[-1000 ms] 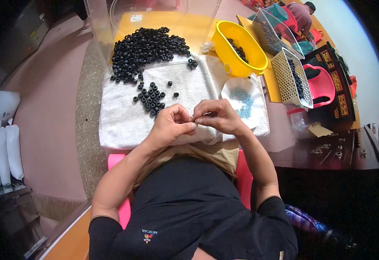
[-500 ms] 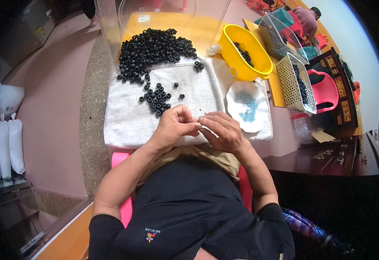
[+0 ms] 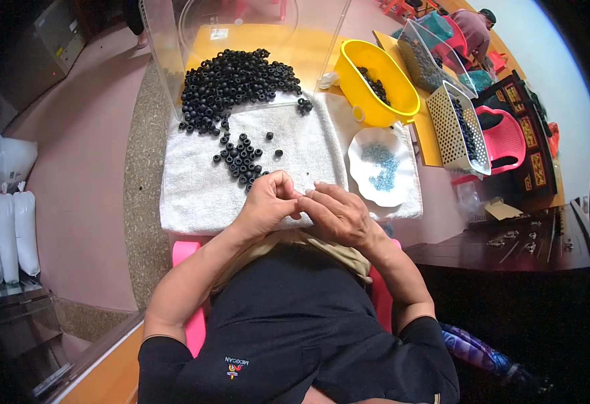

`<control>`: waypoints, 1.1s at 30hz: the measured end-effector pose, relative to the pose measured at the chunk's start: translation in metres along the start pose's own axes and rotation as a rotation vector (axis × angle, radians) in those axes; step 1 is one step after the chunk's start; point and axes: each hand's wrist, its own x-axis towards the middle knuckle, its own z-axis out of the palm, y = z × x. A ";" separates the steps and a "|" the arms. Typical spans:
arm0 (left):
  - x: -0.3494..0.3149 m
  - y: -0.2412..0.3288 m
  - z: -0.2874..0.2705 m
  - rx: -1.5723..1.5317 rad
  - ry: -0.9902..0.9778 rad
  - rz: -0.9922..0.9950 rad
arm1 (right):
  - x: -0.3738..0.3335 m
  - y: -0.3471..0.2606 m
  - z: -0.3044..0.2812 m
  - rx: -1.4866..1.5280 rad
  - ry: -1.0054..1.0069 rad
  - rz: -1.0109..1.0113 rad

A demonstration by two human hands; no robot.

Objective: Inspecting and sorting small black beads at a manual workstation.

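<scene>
We are holding our left hand (image 3: 268, 205) and our right hand (image 3: 340, 214) close together near the middle of the frame, over the front part of a white towel (image 3: 190, 198). On the left hand we are bending the thumb and the first finger toward each other, but the right fingers are hiding the tips, so we cannot tell whether they are pinching something. On the right hand we are holding the fingers straight, side by side; its thumb is hiding from us, so we cannot tell its grip. A small group of black beads (image 3: 242, 159) is lying left of the centre, just beyond the left hand, with a big heap of black beads (image 3: 237, 87) above it. Right of the centre, a white dish (image 3: 403, 149) is holding small blue beads (image 3: 384, 178). For working well, we should be making the small movements with the fingertips and resting the forearms quiet. If a little thing is sitting between the tips, we should be pressing lightly and working low, because the soft towel is probably stopping dropped beads from rolling.
</scene>
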 end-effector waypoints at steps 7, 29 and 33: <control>0.002 -0.007 -0.001 0.011 0.041 0.029 | -0.006 0.002 0.009 0.055 0.014 0.068; 0.003 0.000 0.007 0.013 0.046 -0.040 | 0.020 0.167 -0.088 -0.679 0.280 0.454; 0.002 -0.006 0.003 0.020 0.073 -0.014 | 0.060 0.149 -0.044 -0.356 0.228 0.392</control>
